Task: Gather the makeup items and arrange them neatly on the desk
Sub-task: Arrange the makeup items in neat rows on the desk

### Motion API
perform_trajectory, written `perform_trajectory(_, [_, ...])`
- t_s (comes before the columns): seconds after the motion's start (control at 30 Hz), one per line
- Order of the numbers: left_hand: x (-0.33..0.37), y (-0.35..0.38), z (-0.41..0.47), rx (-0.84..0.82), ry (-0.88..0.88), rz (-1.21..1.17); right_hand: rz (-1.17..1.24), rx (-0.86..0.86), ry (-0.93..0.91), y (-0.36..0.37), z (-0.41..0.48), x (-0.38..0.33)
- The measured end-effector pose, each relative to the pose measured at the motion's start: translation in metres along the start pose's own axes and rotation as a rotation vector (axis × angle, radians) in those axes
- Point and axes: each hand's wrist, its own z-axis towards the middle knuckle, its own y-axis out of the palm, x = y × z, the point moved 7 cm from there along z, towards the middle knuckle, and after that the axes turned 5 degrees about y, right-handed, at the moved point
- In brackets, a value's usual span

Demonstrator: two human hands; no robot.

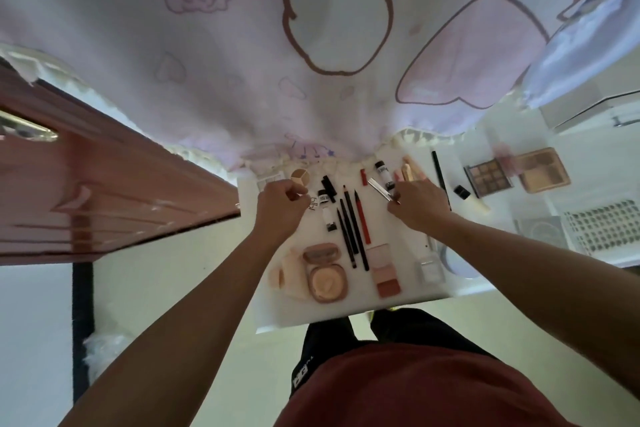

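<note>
Makeup lies spread on the white desk [349, 308]. My left hand [282, 206] curls around a small white tube [313, 206] near the desk's left side. My right hand [420, 206] pinches a slim silver stick [380, 189] that points up and left. Between the hands lie several dark pencils [351, 232], a red pencil [362, 220] and a white bottle with black caps [327, 213]. Nearer me sit a round powder compact [327, 282], a pink blush palette [384, 272] and a clear square bottle [430, 269]. A round concealer pot [300, 176] lies beyond my left hand.
Further right lie an eyeshadow palette [488, 178], a rose-gold compact [543, 170], a long black pencil [440, 180], a small black cube [461, 191] and a white perforated basket [602, 227]. A pink printed curtain [311, 45] hangs behind. A brown cabinet [86, 184] stands left.
</note>
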Motion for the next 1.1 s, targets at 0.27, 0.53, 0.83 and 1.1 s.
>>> perform_trajectory(0.27, [0.038, 0.017, -0.023, -0.183, 0.065, -0.101, 0.251, -0.023, -0.258, -0.029, -0.049, -0.013])
perform_trajectory(0.53, [0.061, 0.027, -0.050, -0.329, 0.086, -0.269, 0.338, 0.077, -0.495, -0.058, -0.099, -0.029])
perform_trajectory(0.83, [0.072, 0.020, -0.072, -0.301, 0.109, -0.315, 0.169, 0.067, -0.557, -0.065, -0.119, -0.046])
perform_trajectory(1.1, [0.062, 0.018, -0.081, -0.289, 0.059, -0.342, 0.205, 0.087, -0.598, -0.063, -0.128, -0.051])
